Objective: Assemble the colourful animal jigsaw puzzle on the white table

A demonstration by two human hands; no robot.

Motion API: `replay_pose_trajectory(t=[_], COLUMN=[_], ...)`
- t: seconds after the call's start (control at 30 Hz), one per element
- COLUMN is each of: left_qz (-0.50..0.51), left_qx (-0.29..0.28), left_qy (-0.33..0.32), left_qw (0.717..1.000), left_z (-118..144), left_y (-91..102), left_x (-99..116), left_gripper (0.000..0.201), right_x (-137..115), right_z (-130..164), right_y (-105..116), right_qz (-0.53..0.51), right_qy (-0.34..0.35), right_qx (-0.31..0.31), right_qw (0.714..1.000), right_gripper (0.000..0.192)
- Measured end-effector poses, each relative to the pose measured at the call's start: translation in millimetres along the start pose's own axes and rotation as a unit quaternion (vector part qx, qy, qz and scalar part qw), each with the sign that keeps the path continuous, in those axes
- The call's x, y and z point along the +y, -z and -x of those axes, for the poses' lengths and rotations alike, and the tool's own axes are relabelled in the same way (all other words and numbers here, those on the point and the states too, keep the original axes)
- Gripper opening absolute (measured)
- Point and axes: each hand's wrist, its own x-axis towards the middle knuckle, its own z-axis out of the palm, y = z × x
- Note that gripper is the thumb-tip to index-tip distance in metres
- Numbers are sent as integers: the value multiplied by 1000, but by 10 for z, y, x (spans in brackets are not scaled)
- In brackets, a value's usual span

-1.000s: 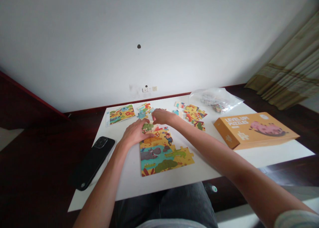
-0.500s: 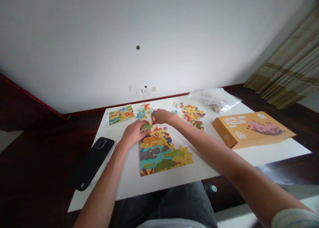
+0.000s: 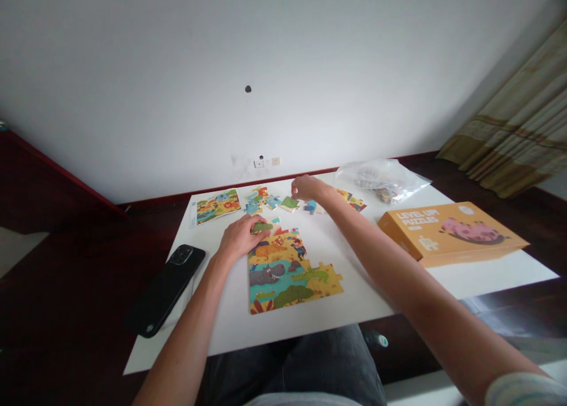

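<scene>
In my left hand (image 3: 241,236), thumb and fingers close on a green puzzle piece (image 3: 262,227) at the upper left corner of the partly joined animal puzzle (image 3: 283,276). The joined part shows a hippo, crocodiles and a leopard. A pale piece with red (image 3: 275,224) lies beside the held one. My right hand (image 3: 308,187) is over the back of the table with its fingers curled; whatever they hold, if anything, is hidden. Near it lie a green loose piece (image 3: 290,203) and a blue one (image 3: 310,207). My right forearm covers part of the loose pieces.
The picture card (image 3: 217,207) lies at the back left of the white table (image 3: 230,329). A black phone (image 3: 168,291) rests along the left edge. On the right are an orange puzzle box (image 3: 452,231) and a clear plastic bag (image 3: 383,178) with pieces inside.
My right hand has moved right and back from beside my left hand. The green loose piece now shows left of it. My left hand keeps its green piece in nearly the same place.
</scene>
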Motion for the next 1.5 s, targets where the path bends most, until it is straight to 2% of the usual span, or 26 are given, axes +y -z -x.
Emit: replay_pose_trajectory(t=[0.17, 0.37, 0.53, 0.6, 0.7, 0.77, 0.83, 0.93, 1.03, 1.33, 1.5], left_qz=[1, 6, 12, 10, 2, -4, -9, -6, -1, -2, 4], left_qx=[9, 14, -6, -13, -11, 9, 39, 69, 73, 68, 67], left_qy=[16, 30, 44, 45, 49, 56, 58, 47, 39, 28, 31], left_qw=[1000, 999, 999, 999, 999, 998, 998, 997, 997, 997, 997], left_z=[-2, 5, -6, -21, -31, -19, 6, 45, 63, 68, 76], left_y=[-15, -21, 5, 20, 16, -13, -58, -117, -141, -118, -112], left_x=[7, 17, 41, 53, 80, 100, 113, 111, 96, 87, 91], left_gripper=[26, 27, 30, 31, 28, 24, 22, 19, 18, 19, 19], right_x=[106, 50, -31, -115, -288, -398, -474, -508, -495, -533, -567], right_z=[-96, -151, -151, -161, -175, -168, -148, -123, -137, -223, -216], right_y=[-72, -185, -267, -332, -478, -585, -671, -730, -725, -794, -808], right_qz=[-4, -9, -20, -31, -48, -47, -35, -16, -26, -102, -134], right_qy=[-10, -10, -2, 39, 146, 198, 218, 222, 221, 188, 186], right_qx=[4, 11, 43, 91, 168, 178, 166, 141, 130, 190, 192], right_qw=[1000, 1000, 999, 995, 974, 963, 961, 965, 966, 958, 954], right_gripper=[28, 35, 39, 44, 48, 49, 51, 50, 43, 22, 29])
